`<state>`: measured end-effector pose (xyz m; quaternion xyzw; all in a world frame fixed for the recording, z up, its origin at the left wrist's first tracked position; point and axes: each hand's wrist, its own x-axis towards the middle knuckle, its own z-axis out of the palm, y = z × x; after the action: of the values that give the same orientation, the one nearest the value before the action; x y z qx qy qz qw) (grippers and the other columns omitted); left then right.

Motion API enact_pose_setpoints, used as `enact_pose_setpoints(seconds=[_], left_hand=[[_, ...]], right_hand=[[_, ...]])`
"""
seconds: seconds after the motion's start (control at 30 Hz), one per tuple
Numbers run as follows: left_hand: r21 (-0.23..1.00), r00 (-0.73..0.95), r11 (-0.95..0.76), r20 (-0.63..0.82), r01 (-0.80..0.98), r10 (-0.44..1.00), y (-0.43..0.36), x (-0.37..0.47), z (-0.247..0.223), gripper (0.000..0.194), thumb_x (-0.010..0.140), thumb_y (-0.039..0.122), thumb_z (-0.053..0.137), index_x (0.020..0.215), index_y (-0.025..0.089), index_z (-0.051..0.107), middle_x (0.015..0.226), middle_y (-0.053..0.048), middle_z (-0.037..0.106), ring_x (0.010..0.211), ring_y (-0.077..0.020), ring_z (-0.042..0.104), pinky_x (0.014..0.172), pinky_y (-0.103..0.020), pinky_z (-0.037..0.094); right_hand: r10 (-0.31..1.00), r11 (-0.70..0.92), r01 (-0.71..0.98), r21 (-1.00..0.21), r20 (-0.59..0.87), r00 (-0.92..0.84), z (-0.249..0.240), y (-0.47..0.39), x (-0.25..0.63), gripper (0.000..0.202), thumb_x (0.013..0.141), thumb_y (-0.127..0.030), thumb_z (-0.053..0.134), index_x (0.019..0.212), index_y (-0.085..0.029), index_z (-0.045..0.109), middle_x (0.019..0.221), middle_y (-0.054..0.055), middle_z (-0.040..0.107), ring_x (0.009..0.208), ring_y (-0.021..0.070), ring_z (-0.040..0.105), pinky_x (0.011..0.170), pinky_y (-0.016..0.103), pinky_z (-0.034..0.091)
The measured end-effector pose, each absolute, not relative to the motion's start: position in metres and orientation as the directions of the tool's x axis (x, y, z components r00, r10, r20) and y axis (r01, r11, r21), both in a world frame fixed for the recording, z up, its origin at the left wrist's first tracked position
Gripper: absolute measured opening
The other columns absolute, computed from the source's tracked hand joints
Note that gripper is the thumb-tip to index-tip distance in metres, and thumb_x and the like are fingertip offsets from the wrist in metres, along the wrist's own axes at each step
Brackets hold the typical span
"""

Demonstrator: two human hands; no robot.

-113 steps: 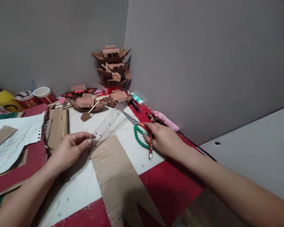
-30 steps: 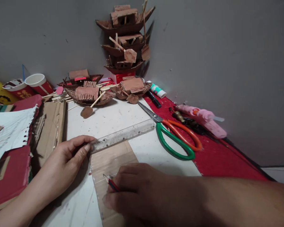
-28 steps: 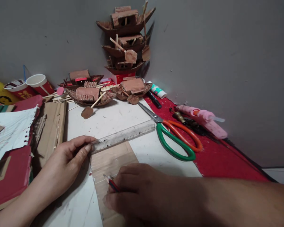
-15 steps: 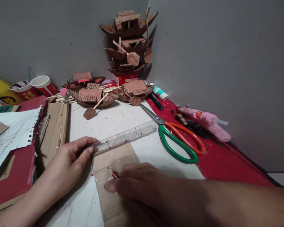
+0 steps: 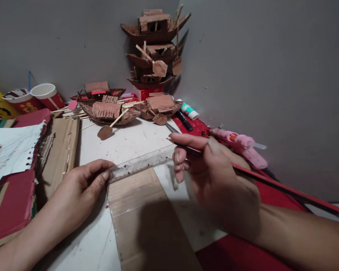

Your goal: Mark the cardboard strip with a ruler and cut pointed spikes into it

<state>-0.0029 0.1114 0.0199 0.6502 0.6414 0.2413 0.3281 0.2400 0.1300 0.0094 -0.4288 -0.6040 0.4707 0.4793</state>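
Note:
My left hand pinches the left end of a clear plastic ruler between thumb and fingers. The ruler lies slantwise along the far edge of a brown cardboard strip. Raised on the right, my right hand is closed around a red and black pencil, its tip pointing left above the ruler's far end. That hand and its forearm hide most of the scissors; only part of the grey blades shows. A dark shadow falls across the cardboard.
Cardboard model boats with small paddles stand at the back, several stacked in the corner. Paper cups, a red book and cardboard pieces lie left. A marker, a glue tube and a pink glue gun line the right wall.
My right hand has lifted from the cardboard and moved up and right with the pencil, now covering the scissors' handles. My left hand stays on the ruler. The view has shifted slightly.

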Motion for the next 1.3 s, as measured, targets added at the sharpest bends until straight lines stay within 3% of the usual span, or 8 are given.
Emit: enact_pose_setpoints(seconds=[0.13, 0.3, 0.4, 0.57, 0.8, 0.93, 1.13, 1.3], left_hand=[[0.734, 0.047, 0.053, -0.115, 0.677, 0.992, 0.111, -0.003, 0.021, 0.035, 0.083, 0.047, 0.052, 0.099, 0.021, 0.069, 0.09, -0.004, 0.076, 0.08, -0.0238, 0.067, 0.072, -0.032, 0.053], [0.729, 0.027, 0.071, -0.121, 0.681, 0.992, 0.113, -0.003, 0.02, 0.036, 0.08, 0.05, 0.054, 0.095, 0.022, 0.069, 0.088, -0.005, 0.075, 0.084, -0.0258, 0.068, 0.072, -0.031, 0.053], [0.737, 0.032, 0.065, -0.117, 0.672, 0.993, 0.115, -0.001, 0.021, 0.034, 0.08, 0.049, 0.055, 0.095, 0.022, 0.069, 0.087, -0.004, 0.075, 0.084, -0.0256, 0.068, 0.072, -0.031, 0.053], [0.772, 0.052, 0.042, -0.096, 0.635, 0.994, 0.114, -0.001, 0.019, 0.028, 0.081, 0.044, 0.055, 0.093, 0.023, 0.07, 0.082, -0.003, 0.074, 0.08, -0.0235, 0.067, 0.07, -0.03, 0.052], [0.742, 0.089, -0.02, -0.053, 0.67, 0.995, 0.114, -0.005, 0.014, 0.026, 0.086, 0.038, 0.052, 0.099, 0.025, 0.07, 0.088, -0.001, 0.075, 0.08, -0.0221, 0.067, 0.075, -0.032, 0.052], [0.74, 0.092, -0.019, -0.058, 0.672, 0.994, 0.114, -0.006, 0.012, 0.027, 0.086, 0.037, 0.051, 0.102, 0.024, 0.069, 0.093, -0.003, 0.075, 0.084, -0.0233, 0.067, 0.076, -0.034, 0.052], [0.739, 0.081, -0.003, -0.07, 0.674, 0.994, 0.113, -0.005, 0.011, 0.029, 0.087, 0.038, 0.051, 0.103, 0.023, 0.069, 0.093, -0.004, 0.075, 0.085, -0.0232, 0.067, 0.08, -0.036, 0.052], [0.727, 0.08, -0.007, -0.066, 0.687, 0.995, 0.113, -0.005, 0.011, 0.028, 0.088, 0.039, 0.05, 0.101, 0.022, 0.069, 0.09, -0.003, 0.075, 0.082, -0.0226, 0.066, 0.082, -0.036, 0.051]], right_hand=[[0.976, 0.186, -0.057, -0.981, 0.191, -0.105, 0.009, 0.136, 0.237, 0.034, 0.099, -0.046, 0.043, 0.114, -0.026, 0.065, 0.087, 0.002, 0.057, 0.065, 0.0134, 0.054, 0.057, 0.028, 0.049], [0.966, 0.223, -0.13, -0.966, 0.237, -0.102, 0.006, 0.14, 0.23, 0.02, 0.097, -0.038, 0.051, 0.108, -0.024, 0.058, 0.084, 0.001, 0.058, 0.069, 0.0135, 0.055, 0.054, 0.024, 0.048], [0.972, 0.163, -0.148, -0.975, 0.185, -0.145, 0.003, 0.138, 0.229, 0.013, 0.095, -0.032, 0.054, 0.104, -0.023, 0.056, 0.084, 0.0, 0.062, 0.068, 0.012, 0.055, 0.056, 0.023, 0.048], [0.917, -0.003, -0.047, -0.999, 0.016, -0.399, -0.002, 0.129, 0.229, 0.016, 0.096, -0.034, 0.055, 0.108, -0.023, 0.055, 0.089, 0.001, 0.068, 0.073, 0.0126, 0.059, 0.06, 0.024, 0.048], [0.854, 0.135, 0.245, -0.96, -0.012, -0.521, 0.004, 0.134, 0.222, 0.016, 0.097, -0.029, 0.049, 0.102, -0.019, 0.06, 0.087, 0.001, 0.067, 0.072, 0.011, 0.057, 0.065, 0.024, 0.044], [0.845, 0.261, 0.295, -0.919, 0.07, -0.529, 0.004, 0.137, 0.217, 0.02, 0.095, -0.026, 0.046, 0.093, -0.018, 0.064, 0.084, 0.001, 0.064, 0.076, 0.0126, 0.058, 0.069, 0.026, 0.046], [0.882, 0.095, 0.331, -0.939, -0.075, -0.465, -0.003, 0.135, 0.213, 0.01, 0.087, -0.023, 0.052, 0.091, -0.018, 0.06, 0.076, 0.0, 0.062, 0.064, 0.0122, 0.053, 0.055, 0.023, 0.041], [0.875, 0.169, 0.331, -0.928, -0.013, -0.484, -0.002, 0.136, 0.211, 0.008, 0.087, -0.023, 0.053, 0.085, -0.018, 0.059, 0.074, 0.0, 0.061, 0.065, 0.0122, 0.051, 0.057, 0.023, 0.041]])
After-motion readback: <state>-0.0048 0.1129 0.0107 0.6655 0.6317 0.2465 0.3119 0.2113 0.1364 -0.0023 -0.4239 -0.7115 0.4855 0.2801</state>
